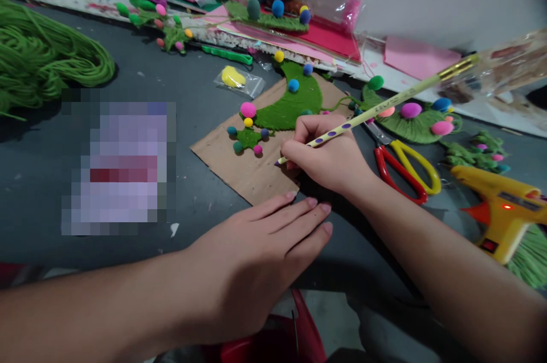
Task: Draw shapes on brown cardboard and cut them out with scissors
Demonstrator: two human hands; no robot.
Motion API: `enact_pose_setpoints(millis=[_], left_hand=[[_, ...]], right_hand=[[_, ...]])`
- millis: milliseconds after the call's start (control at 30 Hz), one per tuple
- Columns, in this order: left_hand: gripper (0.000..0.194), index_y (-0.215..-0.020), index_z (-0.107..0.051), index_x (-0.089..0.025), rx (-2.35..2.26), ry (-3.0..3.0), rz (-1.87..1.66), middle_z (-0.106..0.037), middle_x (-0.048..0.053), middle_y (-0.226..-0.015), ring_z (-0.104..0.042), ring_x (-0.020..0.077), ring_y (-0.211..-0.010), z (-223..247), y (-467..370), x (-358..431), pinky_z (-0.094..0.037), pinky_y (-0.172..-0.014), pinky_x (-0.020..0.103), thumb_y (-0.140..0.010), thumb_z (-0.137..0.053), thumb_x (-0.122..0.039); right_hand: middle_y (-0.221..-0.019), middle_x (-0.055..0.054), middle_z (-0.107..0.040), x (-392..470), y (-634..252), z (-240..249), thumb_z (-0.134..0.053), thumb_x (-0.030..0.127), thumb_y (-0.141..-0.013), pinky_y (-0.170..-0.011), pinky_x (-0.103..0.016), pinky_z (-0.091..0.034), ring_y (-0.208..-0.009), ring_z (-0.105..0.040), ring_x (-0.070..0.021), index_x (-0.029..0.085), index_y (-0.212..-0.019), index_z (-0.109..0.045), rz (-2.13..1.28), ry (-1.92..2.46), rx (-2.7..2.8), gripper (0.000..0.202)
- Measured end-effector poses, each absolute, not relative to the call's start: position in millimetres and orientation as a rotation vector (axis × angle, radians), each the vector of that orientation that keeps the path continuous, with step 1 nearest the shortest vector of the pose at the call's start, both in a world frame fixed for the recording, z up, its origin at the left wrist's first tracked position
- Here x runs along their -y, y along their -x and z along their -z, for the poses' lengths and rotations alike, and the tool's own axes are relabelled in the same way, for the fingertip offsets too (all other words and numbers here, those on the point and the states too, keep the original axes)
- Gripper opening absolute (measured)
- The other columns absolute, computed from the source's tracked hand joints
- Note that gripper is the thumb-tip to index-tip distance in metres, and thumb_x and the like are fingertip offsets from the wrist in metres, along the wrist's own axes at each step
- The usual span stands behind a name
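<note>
The right hand [331, 160] clamped a pencil [363, 115] whose long axis ran far-right, tip on the cardboard [243, 166] lying just far of the left hand [260, 255], flat and open-fingered on the counter [192, 95].

Cardboard sheet [252, 169] lies on the desk [192, 95]. Scissors [404, 166] lie right of it, glue gun [499, 209] further right. Yarn bundle [43, 66] lies far left. Pencil [363, 115] tip rests on the cardboard sheet.
</note>
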State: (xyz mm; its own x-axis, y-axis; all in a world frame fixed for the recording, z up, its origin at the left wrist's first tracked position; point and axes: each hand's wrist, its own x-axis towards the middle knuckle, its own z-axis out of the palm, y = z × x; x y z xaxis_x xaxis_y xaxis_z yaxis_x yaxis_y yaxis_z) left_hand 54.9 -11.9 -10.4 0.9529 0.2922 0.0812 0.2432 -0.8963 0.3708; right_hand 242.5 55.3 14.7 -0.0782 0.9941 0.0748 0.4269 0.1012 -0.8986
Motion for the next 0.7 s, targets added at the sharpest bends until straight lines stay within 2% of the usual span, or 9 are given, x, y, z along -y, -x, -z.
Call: enact_pose_setpoints(millis=[133, 233, 400, 567, 700], left_hand=[[0.080, -0.159, -0.030, -0.011, -0.374, -2.752, -0.192, -0.015, 0.011, -0.174, -0.017, 0.0248, -0.160, 11, -54, 12, 0.010, -0.129, 0.036, -0.084, -0.056, -0.024], [0.080, -0.159, -0.030, -0.012, -0.391, -2.760, -0.199, -0.015, 0.010, -0.174, -0.018, 0.0249, -0.160, 11, -54, 11, 0.011, -0.129, 0.035, -0.084, -0.056, -0.023], [0.074, -0.156, -0.035, -0.010, -0.373, -2.770, -0.231, -0.028, 0.013, -0.170, -0.023, 0.0259, -0.158, 9, -56, 11, 0.010, -0.129, 0.036, -0.086, -0.055, -0.022], [0.071, -0.155, -0.038, -0.009, -0.379, -2.764, -0.297, -0.035, 0.015, -0.166, -0.026, 0.0280, -0.157, 7, -58, 11, 0.001, -0.132, 0.039, -0.087, -0.055, -0.024], [0.076, -0.157, -0.034, -0.007, -0.376, -2.762, -0.291, -0.033, 0.016, -0.167, -0.026, 0.0300, -0.157, 5, -60, 11, -0.011, -0.132, 0.044, -0.087, -0.058, -0.024]], right_hand=[[-0.053, 0.002, -0.065, -55, -244, -16, -0.067, 0.011, -0.076, -0.044, -0.024, -0.050, -0.049, -0.065, -0.0145, 0.023, -0.056, -0.049, -1.058, 1.383, 1.535, 0.030], [-0.053, 0.002, -0.063, -54, -246, -17, -0.075, 0.024, -0.082, -0.047, -0.024, -0.053, -0.050, -0.065, -0.0139, 0.022, -0.059, -0.051, -1.128, 1.335, 1.455, 0.033], [-0.058, 0.002, -0.063, -47, -240, -18, -0.085, 0.043, -0.077, -0.048, -0.023, -0.049, -0.052, -0.060, -0.0117, 0.020, -0.068, -0.058, -1.174, 1.230, 1.559, 0.037], [-0.065, 0.002, -0.064, -42, -225, -18, -0.088, 0.037, -0.074, -0.051, -0.021, -0.048, -0.059, -0.059, -0.0110, 0.018, -0.068, -0.061, -1.158, 1.201, 1.595, 0.034], [-0.064, 0.002, -0.066, -38, -218, -18, -0.077, 0.033, -0.085, -0.044, -0.020, -0.047, -0.052, -0.058, -0.0106, 0.019, -0.075, -0.060, -1.243, 1.275, 1.547, 0.024]])
